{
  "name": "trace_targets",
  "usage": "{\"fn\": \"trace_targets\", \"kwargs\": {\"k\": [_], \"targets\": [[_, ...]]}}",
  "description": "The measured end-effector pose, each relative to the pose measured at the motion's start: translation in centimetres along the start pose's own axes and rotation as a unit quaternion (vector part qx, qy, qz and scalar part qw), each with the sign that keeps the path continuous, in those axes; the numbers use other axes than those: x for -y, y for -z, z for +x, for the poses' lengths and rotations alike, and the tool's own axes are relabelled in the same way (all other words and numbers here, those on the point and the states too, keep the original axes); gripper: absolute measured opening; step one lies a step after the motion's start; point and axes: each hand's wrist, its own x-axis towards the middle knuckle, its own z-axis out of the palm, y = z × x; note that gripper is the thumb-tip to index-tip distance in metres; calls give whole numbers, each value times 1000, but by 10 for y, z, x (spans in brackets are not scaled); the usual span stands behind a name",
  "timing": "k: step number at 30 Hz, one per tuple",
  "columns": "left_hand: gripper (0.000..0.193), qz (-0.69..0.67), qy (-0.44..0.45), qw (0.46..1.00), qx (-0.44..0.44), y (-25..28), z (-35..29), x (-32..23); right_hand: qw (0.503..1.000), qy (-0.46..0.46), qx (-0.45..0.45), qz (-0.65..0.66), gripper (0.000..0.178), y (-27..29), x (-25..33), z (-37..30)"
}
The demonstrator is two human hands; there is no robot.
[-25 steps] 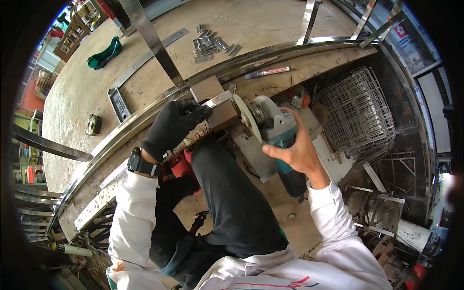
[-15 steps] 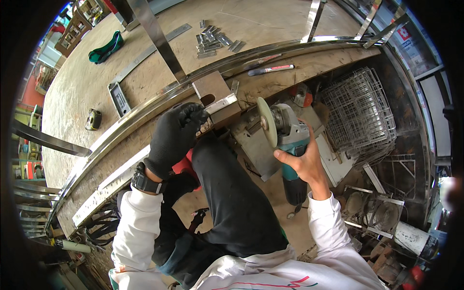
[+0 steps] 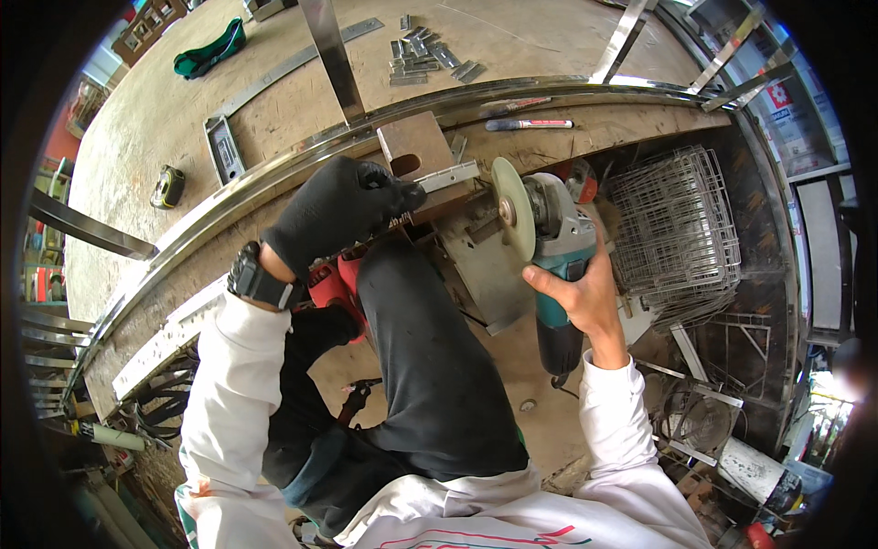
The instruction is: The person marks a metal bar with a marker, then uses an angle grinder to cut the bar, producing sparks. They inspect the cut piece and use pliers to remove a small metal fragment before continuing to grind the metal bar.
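Observation:
My left hand [image 3: 343, 209], in a black glove, is closed on a short shiny metal strip [image 3: 450, 177] with small holes. The strip lies along the near edge of a brown metal block [image 3: 416, 135] with a rounded notch, at the bench edge. My bare right hand [image 3: 585, 297] grips a teal and grey angle grinder [image 3: 562, 240], body hanging downward. Its pale disc [image 3: 514, 210] stands upright just right of the strip's end, apart from it. Whether the disc spins I cannot tell.
A curved metal rail frame [image 3: 247, 206] with upright bars runs along the wooden bench [image 3: 302, 78]. On the bench lie several small metal pieces [image 3: 421, 50], a steel square [image 3: 261, 87], a tape measure [image 3: 167, 187], green goggles [image 3: 210, 50] and a marker [image 3: 529, 124]. Wire racks [image 3: 677, 233] stand right.
The view has shifted slightly. My left wrist has swung out to the left, with its fingers still on the strip. The grinder is a little closer to the strip's end.

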Motion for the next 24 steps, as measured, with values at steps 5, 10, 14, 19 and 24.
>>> {"fn": "trace_targets", "kwargs": {"k": [5, 10, 14, 19, 24], "targets": [[47, 48, -18, 999, 17, 6, 6, -1, 1000, 13, 13, -21, 96, -6, 4, 5], [48, 48, -50, 998, 10, 2, 8, 5, 998, -2, 23, -52, 94, -11, 11, 9], [48, 47, -76, 996, -6, 0, 9, 12, 998, -5, 27, -53, 93, -12, 10, 12], [42, 63, -81, 995, -18, 0, 10, 10, 998, -27, 30, -48, 92, -11, 12, 14], [52, 49, -100, 994, -22, -2, 10, 12, 998, -55, 34, -9, 92, -13, 13, 10]]}}
